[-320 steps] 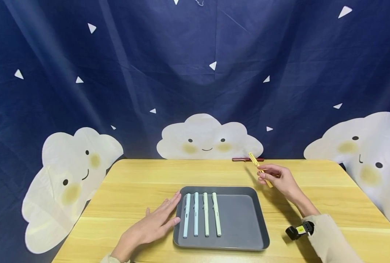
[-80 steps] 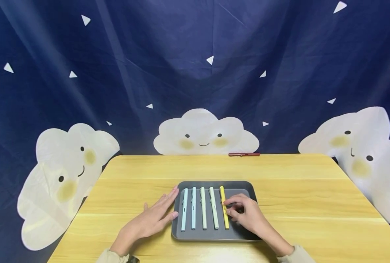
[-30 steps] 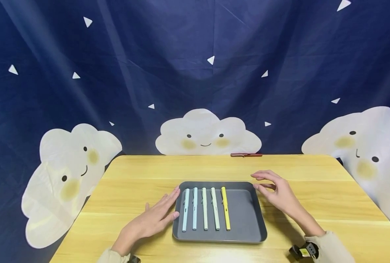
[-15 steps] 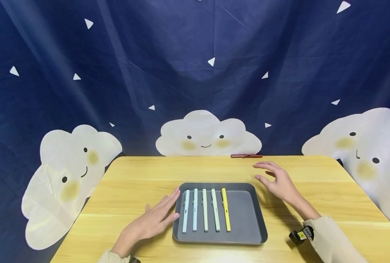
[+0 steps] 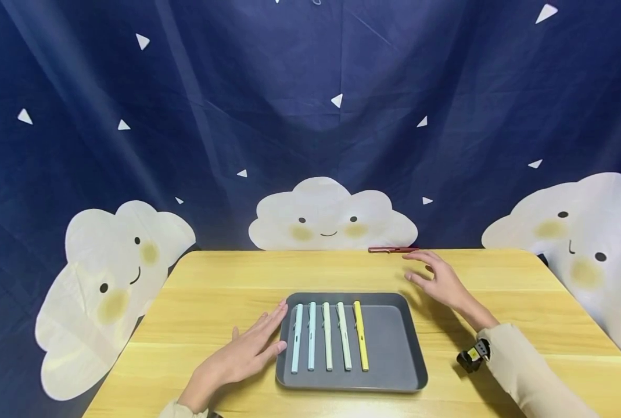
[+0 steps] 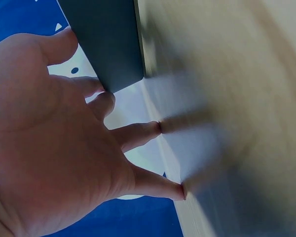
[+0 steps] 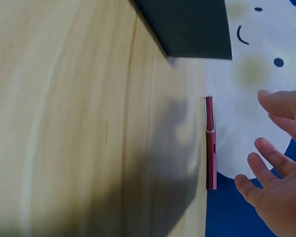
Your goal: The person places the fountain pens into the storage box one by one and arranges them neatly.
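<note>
A dark grey tray (image 5: pixel 394 348) holds several pens side by side: two light blue pens (image 5: pixel 297 339), two pale green pens (image 5: pixel 344 337) and a yellow pen (image 5: pixel 361 337) at the right of the row. With fingers spread, my left hand (image 5: pixel 242 354) touches the tray's left rim; the left wrist view shows fingertips at the tray wall (image 6: pixel 111 44) and on the table. My right hand (image 5: pixel 441 281) hovers behind the tray's right corner, fingers apart and holding nothing. Just beyond its fingertips a dark red pen (image 5: pixel 388 250) lies along the table's back edge, clip visible in the right wrist view.
The wooden table (image 5: pixel 221 273) ends at the back against a dark blue curtain (image 5: pixel 310 116) printed with white clouds and triangles. A black wrist camera (image 5: pixel 471 357) sits at my right sleeve, low over the table.
The yellow pen went from my right hand into the tray, right of the green ones, and was let go. My right hand then moved back toward the red pen. The left hand stayed at the rim.
</note>
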### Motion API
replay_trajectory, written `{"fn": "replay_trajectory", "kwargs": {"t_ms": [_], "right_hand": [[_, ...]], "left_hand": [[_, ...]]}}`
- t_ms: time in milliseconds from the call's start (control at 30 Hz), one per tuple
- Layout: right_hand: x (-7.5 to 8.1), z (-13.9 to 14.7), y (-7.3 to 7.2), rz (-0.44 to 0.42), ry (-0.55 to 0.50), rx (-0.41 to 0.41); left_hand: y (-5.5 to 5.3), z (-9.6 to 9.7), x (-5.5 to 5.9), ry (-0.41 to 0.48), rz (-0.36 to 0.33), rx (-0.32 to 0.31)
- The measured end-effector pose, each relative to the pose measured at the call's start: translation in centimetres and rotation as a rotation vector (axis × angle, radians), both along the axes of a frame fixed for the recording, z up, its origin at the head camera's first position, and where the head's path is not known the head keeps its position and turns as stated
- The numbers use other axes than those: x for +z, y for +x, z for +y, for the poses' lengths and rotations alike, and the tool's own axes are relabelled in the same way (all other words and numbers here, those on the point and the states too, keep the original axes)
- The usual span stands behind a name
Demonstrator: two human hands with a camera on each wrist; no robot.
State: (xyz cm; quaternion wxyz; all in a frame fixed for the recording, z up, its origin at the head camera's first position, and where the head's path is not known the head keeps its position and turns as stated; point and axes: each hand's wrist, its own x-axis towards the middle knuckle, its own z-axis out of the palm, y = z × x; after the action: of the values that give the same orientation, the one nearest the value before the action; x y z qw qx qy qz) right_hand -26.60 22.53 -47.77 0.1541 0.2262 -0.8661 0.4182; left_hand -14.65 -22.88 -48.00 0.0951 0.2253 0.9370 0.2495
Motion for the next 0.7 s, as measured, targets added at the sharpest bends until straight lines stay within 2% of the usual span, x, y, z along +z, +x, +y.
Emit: {"fn": "replay_trajectory", "kwargs": {"t_ms": [100, 300, 700], "right_hand": [[-0.1, 0.3, -0.6, 0.011, 0.014, -0.011], [-0.5, 0.5, -2.1, 0.088, 0.102, -0.022], [-1.3, 0.7, -5.0, 0.063, 0.192, -0.021]], "left_hand": [[0.0, 0.0, 0.0, 0.001, -0.001, 0.002], [0.0, 0.0, 0.0, -0.001, 0.001, 0.004], [0.1, 0.1, 0.0, 0.001, 0.008, -0.002]]}}
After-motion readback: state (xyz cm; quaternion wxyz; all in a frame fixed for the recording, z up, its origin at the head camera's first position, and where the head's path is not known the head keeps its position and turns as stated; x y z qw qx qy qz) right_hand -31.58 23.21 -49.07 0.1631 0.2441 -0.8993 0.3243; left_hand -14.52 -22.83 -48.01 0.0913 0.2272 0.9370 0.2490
